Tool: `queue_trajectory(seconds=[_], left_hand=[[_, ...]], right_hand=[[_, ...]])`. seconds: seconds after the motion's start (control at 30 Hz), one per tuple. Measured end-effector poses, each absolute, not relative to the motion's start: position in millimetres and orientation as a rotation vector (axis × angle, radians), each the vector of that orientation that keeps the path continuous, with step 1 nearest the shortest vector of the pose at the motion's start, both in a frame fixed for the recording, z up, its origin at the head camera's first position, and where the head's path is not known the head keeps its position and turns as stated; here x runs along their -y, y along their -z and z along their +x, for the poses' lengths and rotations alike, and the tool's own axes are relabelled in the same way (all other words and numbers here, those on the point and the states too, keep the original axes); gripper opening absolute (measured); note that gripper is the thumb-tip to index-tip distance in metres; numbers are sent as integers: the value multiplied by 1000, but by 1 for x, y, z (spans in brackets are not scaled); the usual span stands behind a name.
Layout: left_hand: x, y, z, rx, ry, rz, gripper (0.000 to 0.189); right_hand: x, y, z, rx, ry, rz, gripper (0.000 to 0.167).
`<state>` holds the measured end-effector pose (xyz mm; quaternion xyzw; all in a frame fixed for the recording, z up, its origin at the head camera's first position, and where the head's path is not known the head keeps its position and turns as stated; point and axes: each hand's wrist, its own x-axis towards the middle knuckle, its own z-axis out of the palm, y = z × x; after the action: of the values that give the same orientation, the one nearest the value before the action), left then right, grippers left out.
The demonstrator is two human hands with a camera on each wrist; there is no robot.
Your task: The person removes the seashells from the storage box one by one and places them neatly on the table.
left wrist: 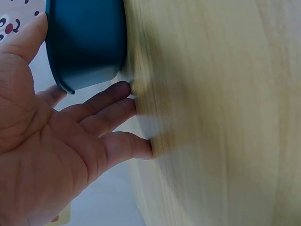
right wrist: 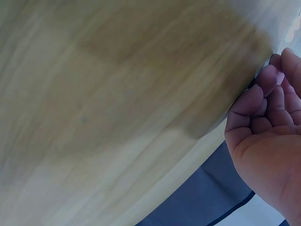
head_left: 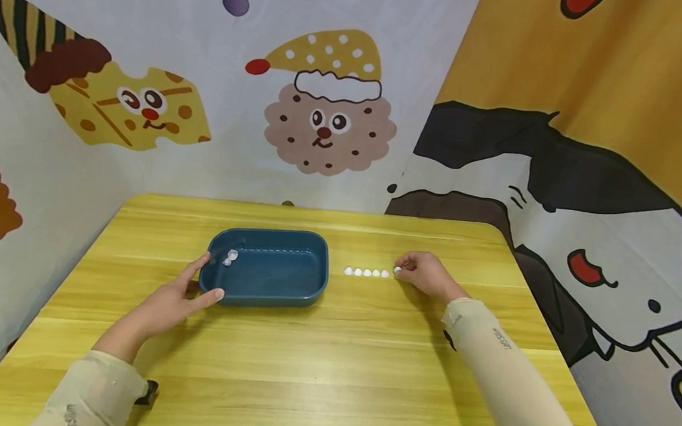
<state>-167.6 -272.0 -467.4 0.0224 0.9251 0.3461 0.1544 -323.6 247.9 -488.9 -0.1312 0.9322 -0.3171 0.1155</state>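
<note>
A dark blue rectangular tray (head_left: 263, 299) stands on the table, with a few small white round pieces (head_left: 230, 257) inside at its left end. My left hand (head_left: 165, 306) touches the tray's left end, thumb and index finger spread along its rim. In the left wrist view, the other fingers of that hand (left wrist: 66, 136) rest by the table surface, below the tray (left wrist: 87, 42). To the right of the tray, several white pieces (head_left: 366, 272) lie in a straight row. At the row's right end my right hand (head_left: 429, 275) pinches another small white round piece (head_left: 397, 270) between thumb and fingertips.
The yellow wood-grain table (head_left: 313, 386) has rounded far corners. Behind it hangs a cartoon-printed cloth (head_left: 330, 192), close to the table's far edge.
</note>
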Motion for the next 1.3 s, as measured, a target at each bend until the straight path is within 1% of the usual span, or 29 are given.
queue_trajectory(seconds=[0.3,0.57,0.83,1.3], left_hand=[[274,468,-168,-2646,-982,60,103],[274,468,-168,-2651,-974,65,102],[273,468,-168,-2652,-971,70,102],[272,466,-167,-2646,-980,65,102]], right_hand=[[-249,488,-323,-2734,919,-388,18],[-245,488,-322,-2784,798,-425,17],[-245,489,-319,-2818,725,-403,17],[-250,488,-317,-2800,739,-404,19]])
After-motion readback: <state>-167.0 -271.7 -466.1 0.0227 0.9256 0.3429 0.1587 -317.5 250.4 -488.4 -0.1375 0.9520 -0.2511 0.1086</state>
